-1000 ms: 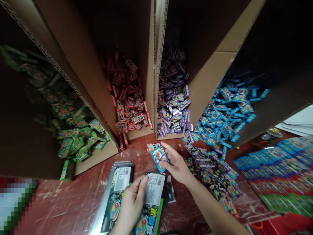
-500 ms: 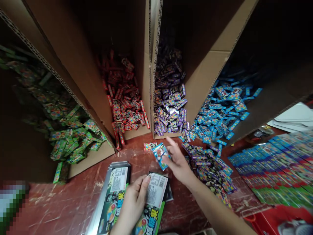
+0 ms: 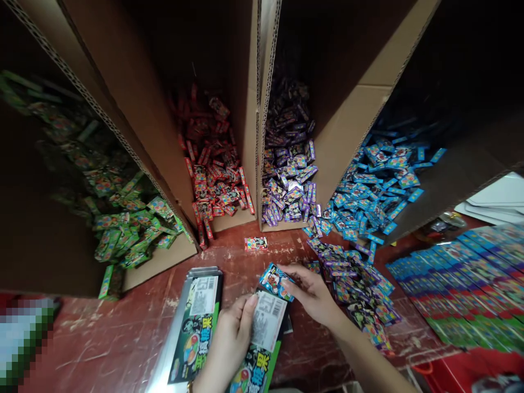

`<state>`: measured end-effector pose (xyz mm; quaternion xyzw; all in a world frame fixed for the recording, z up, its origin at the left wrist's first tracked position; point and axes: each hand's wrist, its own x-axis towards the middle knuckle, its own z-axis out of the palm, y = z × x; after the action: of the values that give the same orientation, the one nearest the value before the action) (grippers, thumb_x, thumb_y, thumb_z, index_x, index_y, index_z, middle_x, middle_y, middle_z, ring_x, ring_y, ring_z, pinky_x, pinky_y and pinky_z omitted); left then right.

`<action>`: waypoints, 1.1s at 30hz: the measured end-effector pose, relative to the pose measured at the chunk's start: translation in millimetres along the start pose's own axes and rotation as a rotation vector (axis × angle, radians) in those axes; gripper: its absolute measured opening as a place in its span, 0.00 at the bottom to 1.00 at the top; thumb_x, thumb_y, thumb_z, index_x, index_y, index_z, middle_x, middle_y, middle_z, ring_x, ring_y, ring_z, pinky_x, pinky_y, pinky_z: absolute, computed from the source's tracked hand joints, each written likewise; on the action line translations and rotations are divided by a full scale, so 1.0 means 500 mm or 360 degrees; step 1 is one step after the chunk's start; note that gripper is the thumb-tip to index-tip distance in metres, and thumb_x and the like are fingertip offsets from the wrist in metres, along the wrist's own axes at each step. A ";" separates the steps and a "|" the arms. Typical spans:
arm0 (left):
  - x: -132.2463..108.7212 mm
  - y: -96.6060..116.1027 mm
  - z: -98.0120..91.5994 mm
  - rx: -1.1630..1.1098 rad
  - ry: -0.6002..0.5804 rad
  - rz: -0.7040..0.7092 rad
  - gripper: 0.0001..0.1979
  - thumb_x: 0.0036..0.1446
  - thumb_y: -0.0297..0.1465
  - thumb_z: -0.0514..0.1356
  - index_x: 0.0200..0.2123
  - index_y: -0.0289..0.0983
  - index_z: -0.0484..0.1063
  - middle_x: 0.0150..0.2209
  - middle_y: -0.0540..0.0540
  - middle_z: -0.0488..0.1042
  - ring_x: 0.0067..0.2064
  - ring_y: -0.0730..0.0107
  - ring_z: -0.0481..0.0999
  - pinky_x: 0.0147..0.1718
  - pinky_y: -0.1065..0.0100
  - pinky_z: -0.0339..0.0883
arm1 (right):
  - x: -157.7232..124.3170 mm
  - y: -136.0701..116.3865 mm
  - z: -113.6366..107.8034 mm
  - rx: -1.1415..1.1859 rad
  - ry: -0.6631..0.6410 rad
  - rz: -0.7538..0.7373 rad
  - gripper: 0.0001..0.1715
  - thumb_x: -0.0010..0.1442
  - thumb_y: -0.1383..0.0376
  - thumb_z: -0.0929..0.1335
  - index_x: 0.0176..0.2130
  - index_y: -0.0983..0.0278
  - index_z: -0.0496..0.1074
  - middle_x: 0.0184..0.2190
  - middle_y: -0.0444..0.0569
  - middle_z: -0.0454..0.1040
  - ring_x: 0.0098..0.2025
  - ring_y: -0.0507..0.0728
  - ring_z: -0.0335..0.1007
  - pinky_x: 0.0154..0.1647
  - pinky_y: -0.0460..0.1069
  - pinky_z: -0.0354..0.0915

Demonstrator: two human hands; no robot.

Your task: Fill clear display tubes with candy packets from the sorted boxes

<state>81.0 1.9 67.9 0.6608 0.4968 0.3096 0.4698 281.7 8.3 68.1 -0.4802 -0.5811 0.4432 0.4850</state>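
Observation:
My left hand (image 3: 237,330) is closed on a green-and-black candy sleeve (image 3: 262,333) with a white label at its upper end, the thumb lying on the label's edge. Pinched in my right hand (image 3: 309,289) is a small blue candy packet (image 3: 275,281), tilted at the sleeve's upper end; I cannot tell whether it is partly inside. To the left of that sleeve lies a stack of similar flat sleeves (image 3: 195,327). Beyond my hands, a single red candy packet (image 3: 256,243) rests on the red floor (image 3: 123,338).
Open cardboard boxes stand ahead, holding green packets (image 3: 135,229), red packets (image 3: 221,185), purple packets (image 3: 290,185) and blue packets (image 3: 376,185). Loose purple packets (image 3: 352,278) pile up right of my right hand. Rows of multicoloured packs (image 3: 462,278) lie farther right.
My right hand has come down with the blue packet, bringing it to the upper end of the sleeve. The left hand keeps its hold. The view has shifted slightly.

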 end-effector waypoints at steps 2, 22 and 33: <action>-0.001 -0.002 0.001 0.0003 0.0012 -0.0006 0.18 0.62 0.39 0.47 0.36 0.37 0.74 0.25 0.49 0.73 0.29 0.65 0.71 0.29 0.71 0.61 | 0.000 0.002 0.005 0.0041 0.0015 0.0026 0.15 0.58 0.61 0.67 0.46 0.59 0.72 0.42 0.49 0.74 0.42 0.57 0.71 0.43 0.52 0.68; 0.000 -0.052 -0.067 -0.0472 0.0704 -0.0494 0.22 0.53 0.48 0.56 0.40 0.36 0.72 0.45 0.42 0.76 0.50 0.56 0.71 0.48 0.63 0.62 | 0.215 0.120 0.052 -0.0729 0.0284 -0.0341 0.06 0.53 0.66 0.67 0.34 0.63 0.73 0.36 0.51 0.73 0.41 0.58 0.69 0.47 0.54 0.64; -0.005 -0.040 -0.067 -0.1096 0.0361 -0.0696 0.21 0.42 0.47 0.66 0.33 0.38 0.72 0.27 0.49 0.79 0.31 0.61 0.78 0.26 0.70 0.69 | 0.337 0.157 -0.020 -0.1000 0.0647 -0.0270 0.22 0.49 0.73 0.65 0.47 0.67 0.67 0.46 0.58 0.67 0.50 0.64 0.60 0.54 0.59 0.57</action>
<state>43.5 11.1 61.8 0.3059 0.5413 0.4212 0.6603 290.2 186.5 15.5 -0.6339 -0.6184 0.0976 0.4542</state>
